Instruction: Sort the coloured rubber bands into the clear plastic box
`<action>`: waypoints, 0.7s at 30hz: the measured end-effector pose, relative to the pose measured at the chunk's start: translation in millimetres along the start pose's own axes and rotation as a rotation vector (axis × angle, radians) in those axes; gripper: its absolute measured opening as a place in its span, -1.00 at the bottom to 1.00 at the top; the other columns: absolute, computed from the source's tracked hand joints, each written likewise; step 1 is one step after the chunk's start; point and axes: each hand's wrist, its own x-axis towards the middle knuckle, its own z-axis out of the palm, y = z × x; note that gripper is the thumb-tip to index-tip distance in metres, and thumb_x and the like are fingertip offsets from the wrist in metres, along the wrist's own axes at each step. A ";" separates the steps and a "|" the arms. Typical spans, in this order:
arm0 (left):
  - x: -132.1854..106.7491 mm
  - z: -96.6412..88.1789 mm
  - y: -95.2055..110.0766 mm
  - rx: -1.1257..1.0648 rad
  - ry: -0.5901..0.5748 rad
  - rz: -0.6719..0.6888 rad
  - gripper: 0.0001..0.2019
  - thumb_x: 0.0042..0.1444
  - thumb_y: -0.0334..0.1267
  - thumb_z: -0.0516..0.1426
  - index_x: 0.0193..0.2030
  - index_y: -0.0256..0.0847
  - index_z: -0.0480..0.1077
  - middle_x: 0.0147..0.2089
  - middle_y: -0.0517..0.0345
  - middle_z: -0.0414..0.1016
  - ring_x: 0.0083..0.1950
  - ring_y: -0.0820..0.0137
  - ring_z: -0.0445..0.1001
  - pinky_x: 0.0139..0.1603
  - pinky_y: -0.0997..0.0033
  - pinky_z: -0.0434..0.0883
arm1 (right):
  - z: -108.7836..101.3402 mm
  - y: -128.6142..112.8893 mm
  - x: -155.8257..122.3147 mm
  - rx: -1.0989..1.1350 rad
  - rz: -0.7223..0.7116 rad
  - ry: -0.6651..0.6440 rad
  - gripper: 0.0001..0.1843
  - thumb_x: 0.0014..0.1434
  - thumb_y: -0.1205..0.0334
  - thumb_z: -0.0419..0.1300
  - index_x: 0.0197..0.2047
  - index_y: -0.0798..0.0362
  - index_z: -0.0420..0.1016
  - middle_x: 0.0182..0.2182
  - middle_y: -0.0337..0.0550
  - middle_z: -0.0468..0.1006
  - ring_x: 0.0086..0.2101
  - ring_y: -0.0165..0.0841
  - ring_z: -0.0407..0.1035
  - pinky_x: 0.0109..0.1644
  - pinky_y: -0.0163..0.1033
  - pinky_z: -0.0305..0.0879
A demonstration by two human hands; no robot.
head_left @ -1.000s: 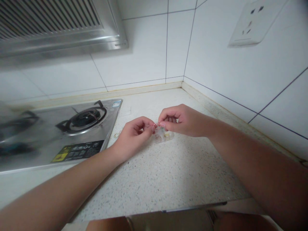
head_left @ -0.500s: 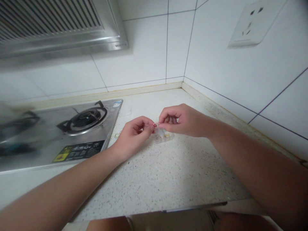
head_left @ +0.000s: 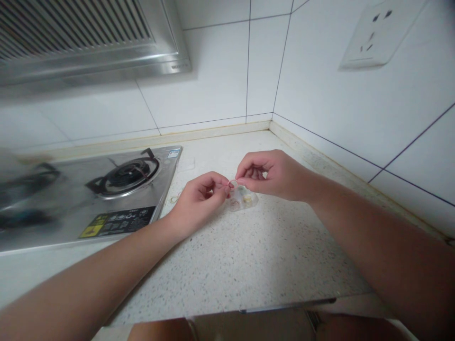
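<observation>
Between the fingertips of both hands is a thin, pinkish ring that looks like a small rubber band (head_left: 232, 183). My left hand (head_left: 204, 193) pinches its left side with thumb and forefinger. On the opposite side, the closed thumb and forefinger of my right hand (head_left: 270, 174) grip it. Just below the fingers lies a clear plastic compartment box (head_left: 245, 204), with pink, yellow and green bands visible inside. Part of the box is hidden by my left hand. A loose yellowish band (head_left: 173, 200) rests on the counter left of that hand.
A steel gas stove (head_left: 71, 189) with a black burner (head_left: 128, 174) stands to the left, under a range hood (head_left: 152, 52). A faint clear flat piece (head_left: 186, 164) lies behind my left hand on the speckled countertop (head_left: 241, 260). Tiled walls meet behind; a socket (head_left: 373, 38) is on the right.
The right fingertips have moved slightly up and right, away from the left ones. The band now shows as a rounder, wider loop between them.
</observation>
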 end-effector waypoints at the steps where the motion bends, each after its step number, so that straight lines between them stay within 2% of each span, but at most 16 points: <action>1: 0.0 0.0 -0.5 -0.007 0.000 -0.002 -0.84 0.16 -0.19 0.25 -0.29 -0.24 0.45 -0.42 0.18 0.47 -0.47 0.53 0.30 -0.47 0.52 0.25 | 0.2 0.2 0.0 0.006 0.007 -0.009 -0.84 0.22 0.17 0.30 -0.28 0.11 0.56 -0.48 -0.24 0.49 -0.47 -0.48 0.28 -0.43 -0.34 0.16; 5: 0.9 -1.3 -3.8 -0.026 0.006 -0.024 -0.83 0.20 -0.16 0.24 -0.27 -0.24 0.46 -0.41 0.17 0.49 -0.48 0.53 0.31 -0.49 0.52 0.23 | 0.9 1.1 -0.1 0.013 0.023 -0.040 -0.83 0.24 0.16 0.29 -0.21 0.11 0.55 -0.45 -0.24 0.50 -0.45 -0.47 0.30 -0.41 -0.34 0.18; 10: 2.6 -2.9 -5.1 -0.075 0.022 -0.051 -0.83 0.22 -0.17 0.23 -0.28 -0.24 0.46 -0.40 0.18 0.49 -0.49 0.55 0.30 -0.51 0.53 0.23 | 0.1 2.6 0.8 -0.042 -0.006 -0.046 -0.78 0.28 0.25 0.23 -0.02 0.07 0.57 -0.32 -0.21 0.55 -0.46 -0.49 0.28 -0.42 -0.34 0.14; 15: 2.8 -2.5 -4.2 -0.089 0.045 -0.078 -0.85 0.20 -0.20 0.23 -0.27 -0.24 0.47 -0.40 0.18 0.49 -0.49 0.56 0.30 -0.52 0.53 0.22 | -2.0 2.5 1.7 -0.063 -0.060 -0.087 -0.80 0.29 0.31 0.19 -0.10 0.06 0.64 -0.26 -0.17 0.63 -0.40 -0.47 0.33 -0.35 -0.32 0.17; 21: 2.4 -1.9 -3.9 -0.097 0.026 -0.097 -0.84 0.20 -0.18 0.23 -0.28 -0.25 0.46 -0.41 0.17 0.48 -0.49 0.55 0.30 -0.52 0.53 0.23 | -2.1 0.5 1.9 -0.095 -0.031 -0.081 -0.78 0.27 0.32 0.19 -0.08 0.07 0.65 -0.27 -0.15 0.64 -0.39 -0.45 0.35 -0.35 -0.31 0.19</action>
